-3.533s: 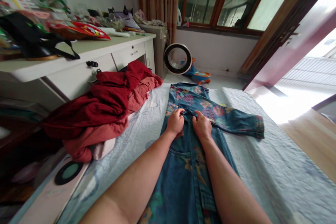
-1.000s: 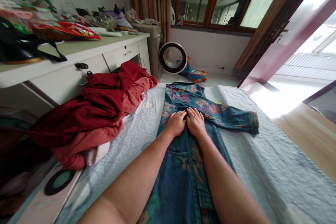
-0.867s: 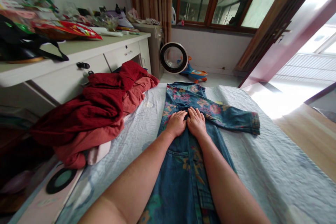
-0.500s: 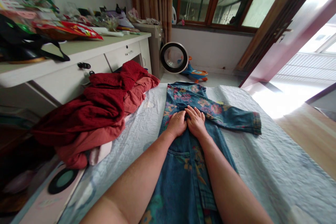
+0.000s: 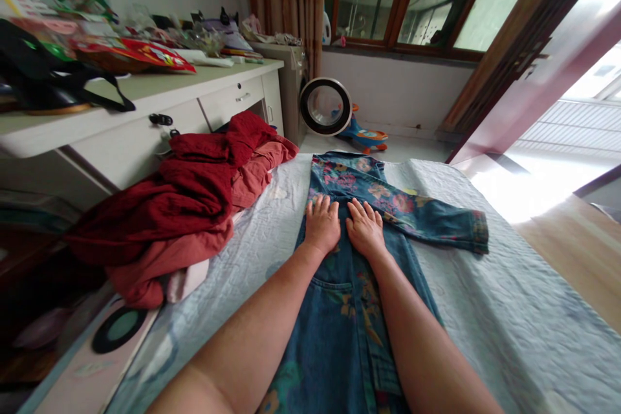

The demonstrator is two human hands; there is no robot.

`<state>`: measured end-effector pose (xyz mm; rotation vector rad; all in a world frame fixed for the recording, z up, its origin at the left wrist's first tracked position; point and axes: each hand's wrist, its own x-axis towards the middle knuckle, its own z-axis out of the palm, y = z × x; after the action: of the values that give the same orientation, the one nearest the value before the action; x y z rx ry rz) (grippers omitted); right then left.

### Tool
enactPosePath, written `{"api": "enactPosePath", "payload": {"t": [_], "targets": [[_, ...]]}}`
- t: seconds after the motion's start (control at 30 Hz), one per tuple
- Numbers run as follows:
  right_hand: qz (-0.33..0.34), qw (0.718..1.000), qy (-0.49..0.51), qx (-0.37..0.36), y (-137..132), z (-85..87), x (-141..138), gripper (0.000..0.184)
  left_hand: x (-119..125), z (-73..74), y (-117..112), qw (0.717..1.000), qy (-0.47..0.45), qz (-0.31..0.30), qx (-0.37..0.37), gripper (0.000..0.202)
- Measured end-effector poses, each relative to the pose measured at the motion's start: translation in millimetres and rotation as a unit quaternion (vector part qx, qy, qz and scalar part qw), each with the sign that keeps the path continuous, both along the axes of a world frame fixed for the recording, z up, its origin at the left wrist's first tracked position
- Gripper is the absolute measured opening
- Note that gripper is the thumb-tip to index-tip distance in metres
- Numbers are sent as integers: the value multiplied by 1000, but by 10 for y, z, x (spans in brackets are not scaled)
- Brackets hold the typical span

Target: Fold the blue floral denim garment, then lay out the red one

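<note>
the left hand (image 5: 322, 225) and right hand (image 5: 365, 231) lie open and flat, fingers spread, gripping nothing. they rest side by side mid-way up the floral denim garment (image 5: 339, 317), pressing it smooth against the bed (image 5: 490, 317). its sleeve (image 5: 436, 220) lies out to the right, and red clothes (image 5: 184, 200) are heaped on the left.

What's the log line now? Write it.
left hand: flat on denim garment | right hand: flat beside it | sleeve: spread rightward on bed | red clothes: heaped left
</note>
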<state>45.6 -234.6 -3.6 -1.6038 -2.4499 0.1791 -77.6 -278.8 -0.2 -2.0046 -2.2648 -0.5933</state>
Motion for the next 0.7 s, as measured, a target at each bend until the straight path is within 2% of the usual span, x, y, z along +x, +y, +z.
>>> {"api": "enactPosePath", "payload": {"t": [0.13, 0.3, 0.43, 0.57, 0.7], "targets": [[3, 1000, 20, 2, -1, -9, -1, 53, -19, -13, 1, 998, 17, 39, -50, 46], [6, 996, 82, 16, 7, -5, 16, 49, -14, 2, -9, 995, 17, 30, -96, 55], [25, 988, 143, 45, 7, 8, 18, 50, -12, 19, -22, 994, 21, 27, -100, 57], [65, 992, 110, 18, -6, 1, 5, 50, -17, 14, -14, 994, 17, 27, -104, 57], [66, 996, 55, -7, -10, -4, -5, 50, -27, 19, -6, 993, 10, 27, -111, 57]]}}
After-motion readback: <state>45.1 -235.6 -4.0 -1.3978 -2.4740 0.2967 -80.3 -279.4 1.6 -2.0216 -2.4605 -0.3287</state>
